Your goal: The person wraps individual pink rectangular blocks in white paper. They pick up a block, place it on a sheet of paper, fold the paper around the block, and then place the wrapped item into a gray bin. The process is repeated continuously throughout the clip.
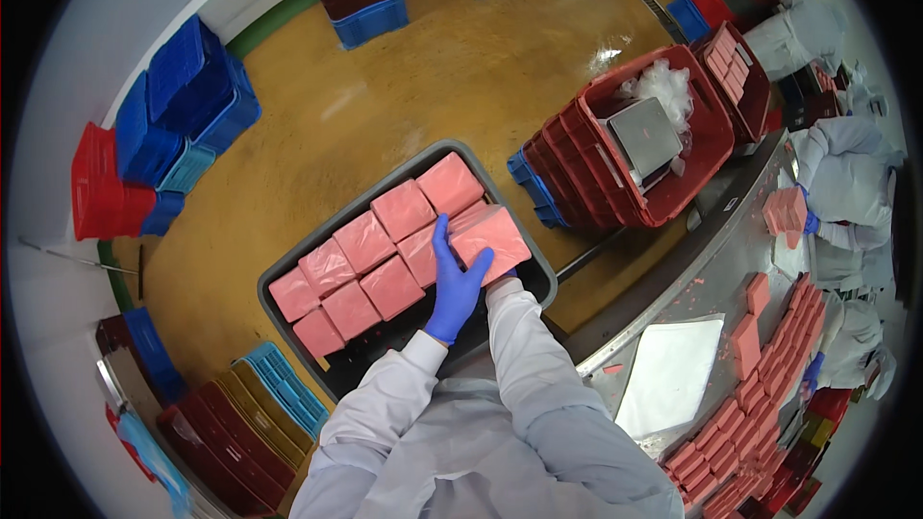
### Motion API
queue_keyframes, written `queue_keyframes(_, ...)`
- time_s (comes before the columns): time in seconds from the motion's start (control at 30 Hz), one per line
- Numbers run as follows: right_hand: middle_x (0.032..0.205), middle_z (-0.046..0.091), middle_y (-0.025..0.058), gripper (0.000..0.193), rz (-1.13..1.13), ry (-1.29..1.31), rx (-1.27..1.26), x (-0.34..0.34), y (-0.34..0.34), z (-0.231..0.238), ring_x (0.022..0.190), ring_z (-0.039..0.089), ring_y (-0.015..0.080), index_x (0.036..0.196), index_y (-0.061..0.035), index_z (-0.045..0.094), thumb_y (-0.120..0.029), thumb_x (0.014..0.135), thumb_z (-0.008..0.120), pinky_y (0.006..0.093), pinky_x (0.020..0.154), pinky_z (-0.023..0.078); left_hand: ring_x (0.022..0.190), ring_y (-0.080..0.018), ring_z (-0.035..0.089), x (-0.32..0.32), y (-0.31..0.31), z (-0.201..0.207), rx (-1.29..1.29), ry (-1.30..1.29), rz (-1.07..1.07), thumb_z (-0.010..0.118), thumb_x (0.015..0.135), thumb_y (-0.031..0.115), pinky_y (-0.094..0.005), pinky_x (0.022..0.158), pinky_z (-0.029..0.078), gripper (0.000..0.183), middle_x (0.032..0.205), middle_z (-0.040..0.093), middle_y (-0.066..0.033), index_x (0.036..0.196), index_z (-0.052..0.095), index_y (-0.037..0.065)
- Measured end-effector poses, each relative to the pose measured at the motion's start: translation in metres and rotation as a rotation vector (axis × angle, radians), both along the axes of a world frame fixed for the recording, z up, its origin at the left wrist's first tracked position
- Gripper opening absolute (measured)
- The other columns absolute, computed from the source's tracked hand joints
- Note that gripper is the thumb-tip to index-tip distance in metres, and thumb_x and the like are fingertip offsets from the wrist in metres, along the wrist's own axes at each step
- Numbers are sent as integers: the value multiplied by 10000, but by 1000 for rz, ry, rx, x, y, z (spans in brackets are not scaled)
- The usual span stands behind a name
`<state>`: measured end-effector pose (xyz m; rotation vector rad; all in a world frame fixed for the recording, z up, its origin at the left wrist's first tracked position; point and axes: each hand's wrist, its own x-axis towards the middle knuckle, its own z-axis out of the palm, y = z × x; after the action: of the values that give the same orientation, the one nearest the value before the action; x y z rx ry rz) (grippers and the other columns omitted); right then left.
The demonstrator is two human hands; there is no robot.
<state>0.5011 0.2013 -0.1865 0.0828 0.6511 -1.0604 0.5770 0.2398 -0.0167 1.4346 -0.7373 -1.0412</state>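
A dark grey crate [279, 327] in front of me holds two rows of pink square blocks [365, 242], some with shiny clear film on top. At its right end a pink square block [495, 238] is tilted and higher than the others. My left hand [456, 293], in a blue glove, grips this block's left side, thumb over the near edge and forefinger stretched along the far side. My right hand [504, 278] is at the block's near right edge, closed against it; its fingers are mostly hidden beneath the block.
Stacked dark red crates [615, 67] stand at right, with a metal scale [646, 139] and clear plastic on top. A steel table [673, 298] bears a white sheet [670, 375] and many pink pieces [745, 423]. Co-workers [851, 183] stand beyond it. Blue crates [197, 86] are at left.
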Motion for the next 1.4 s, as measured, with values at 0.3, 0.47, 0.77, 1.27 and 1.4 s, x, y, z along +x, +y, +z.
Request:
queue_keyframes(0.3, 1323, 510, 107, 461, -193, -270, -35, 15, -45, -31, 1167, 506, 234, 1325, -60, 435, -346, 998, 281, 369, 1048, 385, 1435, -418, 117, 23, -35, -44, 211, -1356, -345, 508, 918, 314, -636, 1108, 52, 520, 1565, 178, -158, 1424, 424, 230)
queue_keyframes(0.47, 1258, 572, 111, 431, 24, -131, -6, -17, -5, 45, 1163, 532, 241, 1268, -57, 529, -332, 977, 368, 369, 1055, 386, 1436, -421, 110, 8, -39, -73, 366, -1571, -420, 491, 905, 309, -636, 1102, 75, 580, 1553, 188, -199, 1463, 355, 224)
queue_keyframes(0.77, 1148, 617, 88, 272, -472, 827, -248, -452, 58, 220, 1051, 580, 195, 1166, 20, 597, -121, 963, 485, 319, 948, 444, 1405, -416, 202, -85, -5, -21, -17, -1332, -378, 439, 976, 326, -596, 1098, 172, 505, 1524, 247, -188, 1439, 381, 131)
queue_keyframes(1.27, 935, 678, 157, 473, -662, 1862, 291, -769, 154, 167, 859, 649, 245, 1009, 53, 629, -350, 784, 735, 366, 766, 482, 1295, -339, 405, -421, 103, 98, -486, -746, -889, 580, 885, 82, -457, 1083, 295, 337, 1380, 446, -177, 1219, 574, 39)
queue_keyframes(1.4, 1030, 634, 72, 307, -792, 962, -146, -641, 197, 267, 900, 584, 128, 1101, 8, 576, -152, 861, 680, 276, 790, 477, 1226, -202, 487, -442, 112, 84, -268, -251, -933, 650, 876, 90, -353, 1028, 378, 443, 1288, 542, -106, 1285, 500, 6)
